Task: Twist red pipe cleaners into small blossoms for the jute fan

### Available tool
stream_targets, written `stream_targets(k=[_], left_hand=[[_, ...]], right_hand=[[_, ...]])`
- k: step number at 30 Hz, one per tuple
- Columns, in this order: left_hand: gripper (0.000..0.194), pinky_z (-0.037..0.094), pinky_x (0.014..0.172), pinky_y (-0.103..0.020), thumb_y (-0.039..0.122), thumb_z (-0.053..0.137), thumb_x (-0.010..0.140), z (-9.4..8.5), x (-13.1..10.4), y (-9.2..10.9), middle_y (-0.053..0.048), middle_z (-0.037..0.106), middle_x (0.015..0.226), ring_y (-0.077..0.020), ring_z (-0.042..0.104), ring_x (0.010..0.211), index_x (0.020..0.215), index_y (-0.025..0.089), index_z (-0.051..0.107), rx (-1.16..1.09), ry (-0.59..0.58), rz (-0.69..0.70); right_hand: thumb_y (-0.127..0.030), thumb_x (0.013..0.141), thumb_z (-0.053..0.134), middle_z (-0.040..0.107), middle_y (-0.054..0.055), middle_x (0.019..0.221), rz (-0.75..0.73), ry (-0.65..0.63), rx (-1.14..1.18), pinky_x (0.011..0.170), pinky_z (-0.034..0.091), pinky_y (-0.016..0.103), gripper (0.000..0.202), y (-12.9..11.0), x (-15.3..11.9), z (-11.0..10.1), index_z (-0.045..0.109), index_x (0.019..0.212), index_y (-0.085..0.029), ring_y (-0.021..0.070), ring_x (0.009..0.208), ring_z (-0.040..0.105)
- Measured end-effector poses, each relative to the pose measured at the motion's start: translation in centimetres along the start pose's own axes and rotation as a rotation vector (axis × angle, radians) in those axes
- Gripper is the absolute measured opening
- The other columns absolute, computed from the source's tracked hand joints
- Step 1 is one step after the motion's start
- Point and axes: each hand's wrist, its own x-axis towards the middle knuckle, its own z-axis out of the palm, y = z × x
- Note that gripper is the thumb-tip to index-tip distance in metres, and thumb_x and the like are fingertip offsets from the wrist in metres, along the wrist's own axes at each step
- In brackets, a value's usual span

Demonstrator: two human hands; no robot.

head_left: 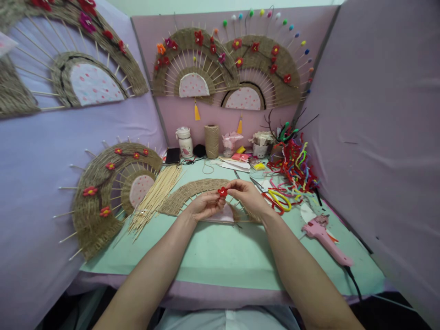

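Note:
Between my two hands is a small red flower with a pale centre, held up over the work. The fingers of my left hand are closed on its left side and underneath. From the right, my right hand pinches at the flower's edge. Below them lies a woven twine fan with thin stick ribs and a pale half-round centre; my hands and wrists cover part of it. Just right of my right hand are scissors with red and yellow handles.
A pink glue gun with a cord lies at the right. Bamboo sticks are piled left of the fan. Tangled pipe cleaners, a twine spool and a white bottle stand behind. A finished fan leans at the left.

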Motion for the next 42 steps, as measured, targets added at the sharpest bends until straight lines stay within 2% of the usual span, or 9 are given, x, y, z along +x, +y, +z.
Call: stream_targets(k=[9, 14, 20, 24, 35, 42], left_hand=[[0.018, 0.045, 0.062, -0.017, 0.003, 0.061, 0.07, 0.1, -0.1, 0.0, -0.006, 0.061, 0.074, -0.007, 0.056, 0.065, 0.087, 0.007, 0.065, 0.082, -0.01, 0.034], [0.024, 0.045, 0.07, -0.02, 0.01, 0.072, 0.064, 0.1, 0.4, -0.3, -0.005, 0.065, 0.081, -0.0085, 0.059, 0.07, 0.088, 0.012, 0.067, 0.167, 0.079, 0.218], [0.024, 0.042, 0.072, -0.022, 0.017, 0.077, 0.06, 0.7, 0.6, -0.5, -0.004, 0.066, 0.079, -0.0089, 0.058, 0.069, 0.081, 0.012, 0.069, 0.267, 0.131, 0.31], [0.024, 0.041, 0.069, -0.022, 0.019, 0.078, 0.058, 1.0, 0.7, -0.7, -0.004, 0.065, 0.077, -0.0088, 0.056, 0.068, 0.079, 0.012, 0.069, 0.306, 0.14, 0.303], [0.028, 0.037, 0.063, -0.024, 0.024, 0.078, 0.059, 0.7, 0.3, -0.6, -0.004, 0.06, 0.07, -0.0089, 0.05, 0.061, 0.082, 0.009, 0.069, 0.376, 0.041, 0.23], [0.028, 0.037, 0.062, -0.023, 0.024, 0.077, 0.06, 0.5, 0.3, -0.6, -0.004, 0.06, 0.069, -0.0086, 0.05, 0.06, 0.082, 0.009, 0.069, 0.383, 0.039, 0.223]], right_hand=[[-0.029, 0.071, 0.063, 0.065, 0.0, 0.079, 0.007, 0.063, -0.015, 0.066, 0.043, 0.025, 0.014, 0.0, 0.0, 0.3, 0.063, 0.079, -0.017, 0.0124, 0.071, 0.056], [-0.032, 0.073, 0.061, 0.067, 0.002, 0.087, 0.017, 0.161, 0.004, 0.073, 0.044, 0.026, 0.024, 0.3, 0.2, -0.2, 0.065, 0.093, -0.019, 0.0147, 0.08, 0.059], [-0.03, 0.072, 0.061, 0.066, 0.003, 0.083, -0.007, 0.153, -0.083, 0.07, 0.044, 0.027, 0.018, 0.7, 0.5, -0.2, 0.066, 0.085, -0.018, 0.015, 0.076, 0.058], [-0.031, 0.071, 0.061, 0.065, 0.002, 0.076, 0.003, 0.141, -0.106, 0.067, 0.043, 0.026, 0.017, 0.7, 0.5, 0.0, 0.066, 0.08, -0.017, 0.0143, 0.071, 0.056], [-0.033, 0.07, 0.063, 0.061, 0.0, 0.072, 0.07, 0.045, -0.07, 0.065, 0.039, 0.024, 0.019, -0.3, 0.0, 0.0, 0.063, 0.077, -0.016, 0.0116, 0.066, 0.052], [-0.034, 0.071, 0.062, 0.06, -0.001, 0.07, 0.068, 0.068, -0.08, 0.062, 0.038, 0.023, 0.019, 0.1, 0.0, 0.1, 0.062, 0.074, -0.016, 0.0109, 0.064, 0.051]])
